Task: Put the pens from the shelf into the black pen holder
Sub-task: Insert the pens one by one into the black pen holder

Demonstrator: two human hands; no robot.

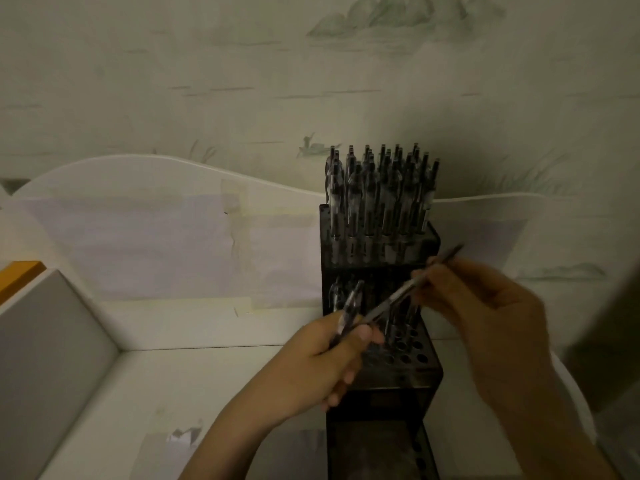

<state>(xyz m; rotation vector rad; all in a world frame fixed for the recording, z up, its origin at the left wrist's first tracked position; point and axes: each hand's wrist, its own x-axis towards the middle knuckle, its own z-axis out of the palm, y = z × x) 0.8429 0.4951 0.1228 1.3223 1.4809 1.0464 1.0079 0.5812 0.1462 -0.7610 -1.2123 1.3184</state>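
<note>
A black tiered pen holder [431, 370] stands on the white shelf [214, 382], right of centre. Its top tier is packed with several upright pens [379, 188]; the lower tier shows open round holes and a few pens. My left hand [325, 362] grips a small bunch of pens [349, 308] in front of the lower tier. My right hand [485, 306] pinches a single pen [412, 289] that slants from upper right down to lower left, its lower end meeting the left hand's bunch. The scene is dim and the slanted pen is blurred.
A white wavy back panel [145, 209] with taped paper rises behind the shelf. A grey-white side wall [45, 334] closes the left, with an orange edge [20, 275] beyond it. Patterned wallpaper fills the background.
</note>
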